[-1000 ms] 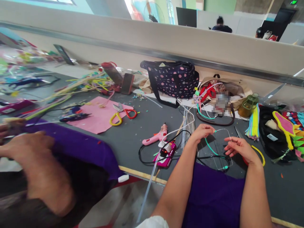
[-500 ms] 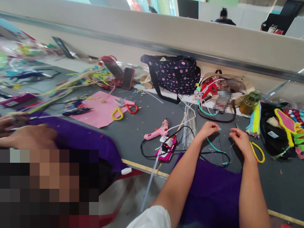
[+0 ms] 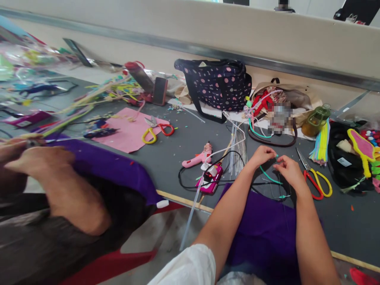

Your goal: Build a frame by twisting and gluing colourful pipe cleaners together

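My left hand (image 3: pixel 263 156) is closed in a pinch on a small teal piece (image 3: pixel 277 156) at its fingertips. Close against it, the fingers of my right hand (image 3: pixel 287 169) are pinched together on what looks like a thin wire, barely visible. Below both hands a teal fuzzy strip (image 3: pixel 268 176) curves over the grey table among thin wires and a black cable. To the right of my right hand lie scissors (image 3: pixel 315 177) with one red and one yellow handle. Purple cloth (image 3: pixel 258 233) hangs over the table edge under my forearms.
A pink glue gun (image 3: pixel 199 156) and a magenta power strip (image 3: pixel 214 183) with cables lie left of my arms. Behind are a bundle of wires (image 3: pixel 240 156), a dark patterned bag (image 3: pixel 219 89) and a green bottle (image 3: pixel 317 120). A co-worker's hands (image 3: pixel 38 156) work at far left.
My right hand has moved left, bringing its fingertips close to my left hand's. More of the scissors now shows. The view has tipped downward, and the co-worker's arms have shifted.
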A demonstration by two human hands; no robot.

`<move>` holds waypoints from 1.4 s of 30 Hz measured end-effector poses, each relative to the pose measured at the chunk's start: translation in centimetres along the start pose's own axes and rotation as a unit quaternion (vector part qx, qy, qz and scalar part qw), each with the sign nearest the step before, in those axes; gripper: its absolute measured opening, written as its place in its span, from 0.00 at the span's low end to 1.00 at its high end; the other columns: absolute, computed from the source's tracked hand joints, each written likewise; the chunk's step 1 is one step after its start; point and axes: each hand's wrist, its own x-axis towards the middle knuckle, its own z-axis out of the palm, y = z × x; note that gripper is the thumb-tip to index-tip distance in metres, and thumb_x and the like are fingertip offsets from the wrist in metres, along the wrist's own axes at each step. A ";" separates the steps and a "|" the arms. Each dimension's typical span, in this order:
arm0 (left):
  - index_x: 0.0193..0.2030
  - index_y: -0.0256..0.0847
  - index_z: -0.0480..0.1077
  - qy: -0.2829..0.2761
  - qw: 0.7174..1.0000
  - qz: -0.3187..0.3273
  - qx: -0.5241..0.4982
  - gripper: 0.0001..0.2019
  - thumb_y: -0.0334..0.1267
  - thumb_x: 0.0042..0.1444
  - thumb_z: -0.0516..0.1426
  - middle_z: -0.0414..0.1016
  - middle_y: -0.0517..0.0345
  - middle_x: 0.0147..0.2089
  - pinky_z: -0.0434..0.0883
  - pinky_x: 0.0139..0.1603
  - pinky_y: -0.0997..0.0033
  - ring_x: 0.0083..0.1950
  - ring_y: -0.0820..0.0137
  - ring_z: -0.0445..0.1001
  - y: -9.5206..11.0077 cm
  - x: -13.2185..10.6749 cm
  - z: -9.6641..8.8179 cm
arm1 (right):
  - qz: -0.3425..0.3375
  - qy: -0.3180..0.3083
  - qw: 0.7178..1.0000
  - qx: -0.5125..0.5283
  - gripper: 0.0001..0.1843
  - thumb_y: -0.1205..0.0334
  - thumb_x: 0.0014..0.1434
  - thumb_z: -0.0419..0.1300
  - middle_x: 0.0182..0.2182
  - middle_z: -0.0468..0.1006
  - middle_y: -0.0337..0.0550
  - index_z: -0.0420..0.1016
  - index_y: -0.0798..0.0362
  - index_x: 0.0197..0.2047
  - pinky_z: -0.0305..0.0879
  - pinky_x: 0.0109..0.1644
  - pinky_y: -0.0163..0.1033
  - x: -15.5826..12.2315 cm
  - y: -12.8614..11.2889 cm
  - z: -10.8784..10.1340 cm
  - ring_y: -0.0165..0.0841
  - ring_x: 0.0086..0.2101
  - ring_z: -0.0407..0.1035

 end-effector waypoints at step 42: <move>0.40 0.41 0.79 0.015 0.950 0.007 0.311 0.10 0.36 0.55 0.57 0.80 0.55 0.38 0.68 0.44 0.72 0.40 0.68 0.75 1.8 -1.8 -0.2 | 0.075 0.156 0.961 -0.217 0.23 0.51 0.52 0.53 0.28 0.78 0.49 0.77 0.56 0.44 0.61 0.37 0.43 1.0 5.0 -1.8 0.42 0.30 0.70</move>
